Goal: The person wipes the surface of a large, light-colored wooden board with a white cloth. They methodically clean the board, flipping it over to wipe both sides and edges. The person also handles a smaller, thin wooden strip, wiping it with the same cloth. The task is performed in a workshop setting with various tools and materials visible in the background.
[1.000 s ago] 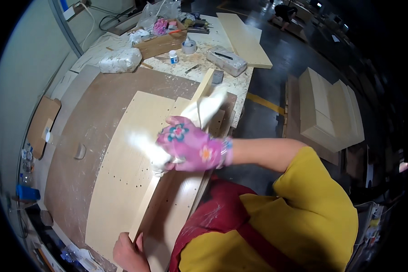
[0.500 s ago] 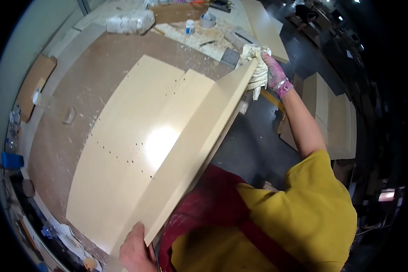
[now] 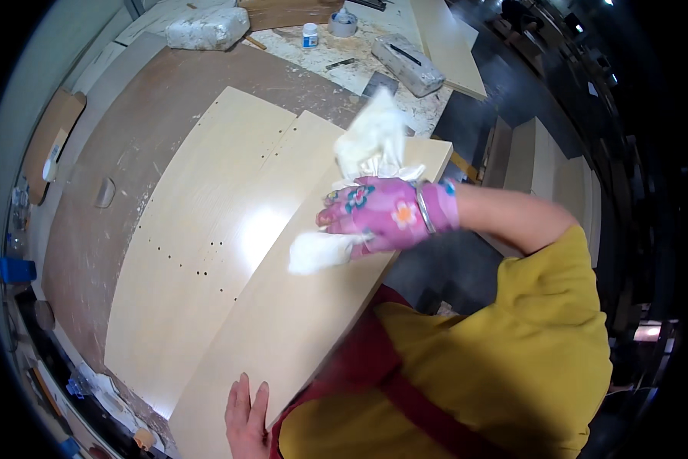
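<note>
A long pale wood board [image 3: 283, 314] lies flat in front of me, its left edge over a larger pale panel [image 3: 183, 206] with several small drilled holes. My right hand [image 3: 382, 214], in a pink flowered glove that leaves the fingertips bare, presses a crumpled white cloth [image 3: 374, 138] onto the board's far half. The cloth sticks out on both sides of the hand and is smeared by motion. My bare left hand [image 3: 247, 417] rests on the near end of the board, fingers stretched out, holding nothing.
The brown worktable [image 3: 91, 229] carries a wrapped white bundle [image 3: 208, 29], a small white bottle [image 3: 310, 35], a tape roll [image 3: 342, 23] and a whitish block [image 3: 409, 65] at the back. A blue box [image 3: 17, 270] stands at the left. More boards [image 3: 539, 164] are stacked at right.
The board has tipped from a raised, slanted hold to lying flat. My right hand has moved from its far end inward with the cloth. My left hand has opened from gripping the edge.
</note>
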Motion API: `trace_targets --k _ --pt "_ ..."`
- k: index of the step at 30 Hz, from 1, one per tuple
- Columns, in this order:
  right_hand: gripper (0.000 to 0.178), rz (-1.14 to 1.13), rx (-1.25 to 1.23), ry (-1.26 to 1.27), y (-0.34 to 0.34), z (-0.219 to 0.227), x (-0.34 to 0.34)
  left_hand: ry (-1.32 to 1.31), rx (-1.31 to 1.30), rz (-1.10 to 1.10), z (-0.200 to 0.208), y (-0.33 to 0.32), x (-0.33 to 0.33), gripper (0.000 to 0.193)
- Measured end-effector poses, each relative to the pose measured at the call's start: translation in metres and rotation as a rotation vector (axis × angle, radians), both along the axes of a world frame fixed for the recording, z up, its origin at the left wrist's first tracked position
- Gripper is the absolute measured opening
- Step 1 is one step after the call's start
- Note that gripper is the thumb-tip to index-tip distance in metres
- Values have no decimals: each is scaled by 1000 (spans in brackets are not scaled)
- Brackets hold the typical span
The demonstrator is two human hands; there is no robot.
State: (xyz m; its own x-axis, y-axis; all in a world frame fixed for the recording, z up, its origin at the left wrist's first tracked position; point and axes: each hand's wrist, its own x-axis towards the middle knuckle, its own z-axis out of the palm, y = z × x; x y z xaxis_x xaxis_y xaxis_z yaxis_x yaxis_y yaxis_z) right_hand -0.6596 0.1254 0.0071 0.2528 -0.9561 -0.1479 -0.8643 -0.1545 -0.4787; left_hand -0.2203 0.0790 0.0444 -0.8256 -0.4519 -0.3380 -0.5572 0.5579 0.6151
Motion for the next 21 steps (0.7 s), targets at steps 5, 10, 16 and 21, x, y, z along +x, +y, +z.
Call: trace_targets --k 5,10,16,21 --pt "34 -280 245 345 -23 -49 -43 -32 33 -7 -1 2 1 51" --pt "39 183 94 25 -31 -49 60 38 -289 20 -30 7 7 31" --pt "28 -212 220 50 -27 -92 -81 -7 -118 90 -30 7 12 40" --pt "52 -662 244 556 -30 2 -166 113 -140 48 -7 -5 -4 37"
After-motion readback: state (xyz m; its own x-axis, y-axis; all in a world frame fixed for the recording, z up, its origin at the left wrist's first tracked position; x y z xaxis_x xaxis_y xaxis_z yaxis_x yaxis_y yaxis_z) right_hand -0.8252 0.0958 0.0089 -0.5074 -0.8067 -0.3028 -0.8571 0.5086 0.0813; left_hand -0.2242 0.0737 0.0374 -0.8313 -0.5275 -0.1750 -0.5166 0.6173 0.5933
